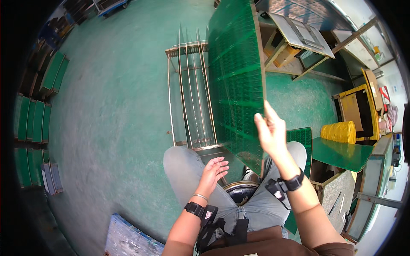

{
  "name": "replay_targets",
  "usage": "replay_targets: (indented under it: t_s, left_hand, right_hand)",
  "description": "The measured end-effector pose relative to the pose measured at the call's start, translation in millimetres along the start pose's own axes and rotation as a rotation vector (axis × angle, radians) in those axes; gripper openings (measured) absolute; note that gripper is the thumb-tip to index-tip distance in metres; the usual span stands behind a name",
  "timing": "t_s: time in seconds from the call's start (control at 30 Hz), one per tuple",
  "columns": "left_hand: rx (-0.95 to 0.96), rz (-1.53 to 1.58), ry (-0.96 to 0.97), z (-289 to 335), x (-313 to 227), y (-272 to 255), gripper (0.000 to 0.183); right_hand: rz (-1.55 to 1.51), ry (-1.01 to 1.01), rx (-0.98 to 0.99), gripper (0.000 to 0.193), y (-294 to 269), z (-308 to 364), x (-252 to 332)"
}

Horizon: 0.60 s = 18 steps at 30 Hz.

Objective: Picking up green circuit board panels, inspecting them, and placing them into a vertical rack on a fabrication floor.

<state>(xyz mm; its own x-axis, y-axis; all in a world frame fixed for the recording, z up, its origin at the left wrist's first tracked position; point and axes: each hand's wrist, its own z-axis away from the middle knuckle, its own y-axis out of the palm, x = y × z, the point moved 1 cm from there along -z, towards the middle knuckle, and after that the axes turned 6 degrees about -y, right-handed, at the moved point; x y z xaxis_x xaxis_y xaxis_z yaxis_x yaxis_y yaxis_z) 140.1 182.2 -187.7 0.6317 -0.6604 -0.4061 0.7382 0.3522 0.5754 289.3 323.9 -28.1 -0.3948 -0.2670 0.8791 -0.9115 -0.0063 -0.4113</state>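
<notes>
A large green circuit board panel (239,85) stands on edge in front of my knees, tilted and slightly blurred. My right hand (272,130) grips its near right edge between thumb and fingers. Over my left thigh, my left hand (213,173) hangs with its fingers apart and nothing in it. A metal slotted rack (171,102) stands on the floor just beyond my knees, and several thin panels (192,81) are upright in its slots. The held panel hides the rack's right side. Another green panel (301,138) shows behind my right knee.
At right, a green sheet (341,153) lies by a yellow roll (339,132), with a workbench (339,192) below. A metal-topped table (299,34) is at the far right. Green panels (34,119) line the left side. A stained blue-edged board (128,239) is at lower left.
</notes>
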Motion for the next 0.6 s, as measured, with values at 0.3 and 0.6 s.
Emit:
replay_targets:
  t_s: [0.3, 0.6]
  left_hand:
    - [-0.023, 0.001, -0.013, 2.0, -1.6, -0.2, 0.024]
    - [-0.005, 0.006, -0.019, 3.3, 0.5, 0.8, 0.026]
  right_hand:
    - [-0.082, 0.015, 0.123, 0.045, 30.3, -29.7, -17.5]
    - [-0.065, 0.056, 0.107, 0.046, 21.5, -79.0, -62.5]
